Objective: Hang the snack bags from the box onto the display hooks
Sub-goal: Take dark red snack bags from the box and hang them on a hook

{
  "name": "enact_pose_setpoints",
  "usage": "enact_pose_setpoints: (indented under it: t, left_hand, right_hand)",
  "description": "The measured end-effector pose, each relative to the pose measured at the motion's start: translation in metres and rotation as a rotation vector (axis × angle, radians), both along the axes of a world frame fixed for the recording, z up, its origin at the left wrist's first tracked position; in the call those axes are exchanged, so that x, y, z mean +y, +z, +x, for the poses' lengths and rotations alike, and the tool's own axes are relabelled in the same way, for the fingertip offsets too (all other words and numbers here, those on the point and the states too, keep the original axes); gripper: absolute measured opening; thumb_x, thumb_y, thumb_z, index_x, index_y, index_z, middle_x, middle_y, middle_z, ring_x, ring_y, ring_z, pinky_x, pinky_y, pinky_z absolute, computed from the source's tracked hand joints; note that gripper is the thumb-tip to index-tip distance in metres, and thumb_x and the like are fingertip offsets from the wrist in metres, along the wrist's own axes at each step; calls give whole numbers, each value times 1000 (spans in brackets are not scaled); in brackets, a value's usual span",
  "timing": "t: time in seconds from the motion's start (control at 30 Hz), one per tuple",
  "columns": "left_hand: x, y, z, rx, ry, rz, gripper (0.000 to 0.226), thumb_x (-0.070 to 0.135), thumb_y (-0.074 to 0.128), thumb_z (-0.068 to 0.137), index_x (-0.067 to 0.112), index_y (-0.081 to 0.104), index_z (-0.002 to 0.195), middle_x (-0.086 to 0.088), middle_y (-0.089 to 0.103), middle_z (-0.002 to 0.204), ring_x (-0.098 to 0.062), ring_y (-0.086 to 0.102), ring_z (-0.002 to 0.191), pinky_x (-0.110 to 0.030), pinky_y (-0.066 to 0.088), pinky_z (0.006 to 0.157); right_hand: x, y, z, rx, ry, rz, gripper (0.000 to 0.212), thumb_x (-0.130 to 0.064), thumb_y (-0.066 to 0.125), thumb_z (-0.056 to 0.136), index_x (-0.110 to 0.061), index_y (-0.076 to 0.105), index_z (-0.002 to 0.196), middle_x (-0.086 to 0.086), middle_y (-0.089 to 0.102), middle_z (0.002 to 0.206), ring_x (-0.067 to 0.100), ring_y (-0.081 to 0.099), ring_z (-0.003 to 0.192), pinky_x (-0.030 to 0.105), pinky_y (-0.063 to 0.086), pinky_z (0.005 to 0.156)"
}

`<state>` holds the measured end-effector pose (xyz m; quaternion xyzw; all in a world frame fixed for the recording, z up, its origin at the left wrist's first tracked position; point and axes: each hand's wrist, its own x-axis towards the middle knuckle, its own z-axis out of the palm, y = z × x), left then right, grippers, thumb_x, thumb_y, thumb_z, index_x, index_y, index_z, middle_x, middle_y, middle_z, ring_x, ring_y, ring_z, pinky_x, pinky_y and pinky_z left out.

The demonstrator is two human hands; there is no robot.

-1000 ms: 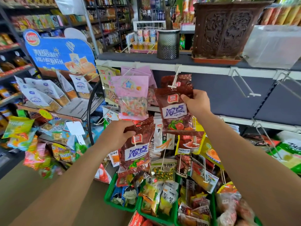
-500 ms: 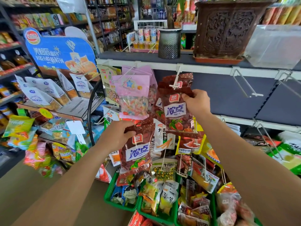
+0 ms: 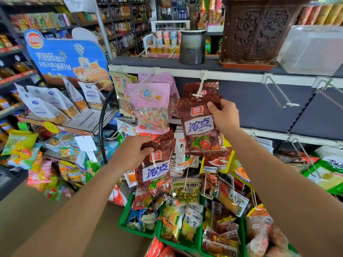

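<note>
— Right hand [image 3: 224, 115] has nudged the raised bag [image 3: 198, 127] up a touch; its top edge now meets the tip of the hook [image 3: 199, 94]. Left hand [image 3: 130, 154] has hardly shifted.
— Is it on?
— Can't tell. Fingers pinch its top right corner, and the hole is hidden.
— And the left?
— Gripping a spare bag [image 3: 156, 169] by its top, lower down.
— How far along?
— Hung bags [image 3: 207, 87] of the same kind sit behind on that hook, so I'd judge it part done: this one and the spare remain. No box in view.
— Room?
— Pink bags [image 3: 150, 106] just left on the rail [image 3: 241, 77], bare hooks [image 3: 278, 95] toward its right end, baskets [image 3: 137, 232] below, a planter [image 3: 259, 30] above.
</note>
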<state>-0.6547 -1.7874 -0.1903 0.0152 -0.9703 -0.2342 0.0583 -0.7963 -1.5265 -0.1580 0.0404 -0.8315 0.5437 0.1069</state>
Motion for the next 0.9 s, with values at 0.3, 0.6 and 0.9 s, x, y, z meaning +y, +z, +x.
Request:
enact_pose_setpoints:
  t: [0.3, 0.6, 0.9]
  left_hand:
    - [6, 1, 5, -8, 27, -5, 30, 27, 63, 94, 5, 66, 115, -15, 68, 112, -30, 62, 102, -39, 49, 86]
    - [5, 4, 1, -5, 27, 1, 29, 27, 63, 94, 7, 67, 115, -14, 68, 114, -33, 62, 104, -40, 48, 88]
    - [5, 4, -5, 3, 7, -31, 32, 30, 63, 94, 14, 66, 122, -10, 68, 118, -30, 63, 105, -43, 51, 90]
  right_hand:
    - [-6, 5, -6, -12, -48, 20, 28, -42, 57, 96, -18, 67, 86, -7, 71, 81, 14, 68, 75, 37, 58, 70]
    - [-8, 6, -5, -12, -82, 71, 33, -41, 57, 95, -13, 66, 82, 2, 71, 78, 22, 69, 75, 43, 59, 70]
    - [-7, 0, -11, -35, -240, 276, 37, -51, 54, 94, -19, 57, 74, -1, 62, 72, 26, 63, 71, 31, 44, 61]
